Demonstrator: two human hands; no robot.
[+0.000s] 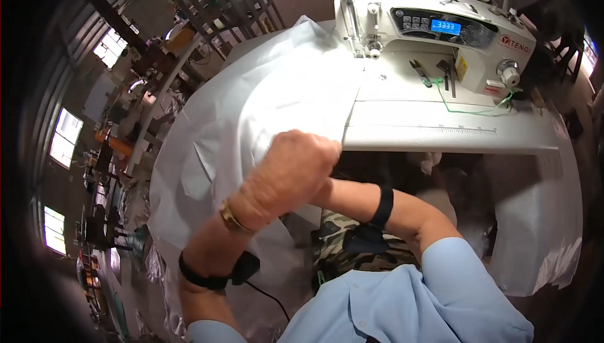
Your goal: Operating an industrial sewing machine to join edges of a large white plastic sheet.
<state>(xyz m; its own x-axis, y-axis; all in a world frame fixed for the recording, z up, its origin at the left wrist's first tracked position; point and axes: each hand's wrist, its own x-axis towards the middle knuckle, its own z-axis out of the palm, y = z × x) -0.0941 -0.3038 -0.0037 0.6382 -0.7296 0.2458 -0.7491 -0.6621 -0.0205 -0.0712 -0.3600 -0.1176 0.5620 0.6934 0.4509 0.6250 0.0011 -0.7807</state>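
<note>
Left hand (292, 170) is closing into a fist on the near edge of the white fabric (264, 104), fingers curled over and gripping a fold of it just at the front edge of the sewing table (440, 132). Right hand is reaching under and behind the left one; only its forearm and a black wristband (382, 206) are showing, so I cannot tell whether it is spread or gripping anything.

Head view, location of the work: the fabric is lying in a broad sheet over the left part of the table, running up to the needle end of the white sewing machine (434, 28) and hanging off the left and near edges. A second white piece (535, 217) is draping off the right front corner of the table.

Head view, progress: as judged, the fabric is being gathered or lined up rather than stitched; both hands are working at the near edge, well apart from the needle. No sewn seam is visible on the sheet at this resolution. Scissors (420, 72) and a green thread (472, 110) are lying untouched on the machine bed. Feeding and stitching appear outstanding.
</note>
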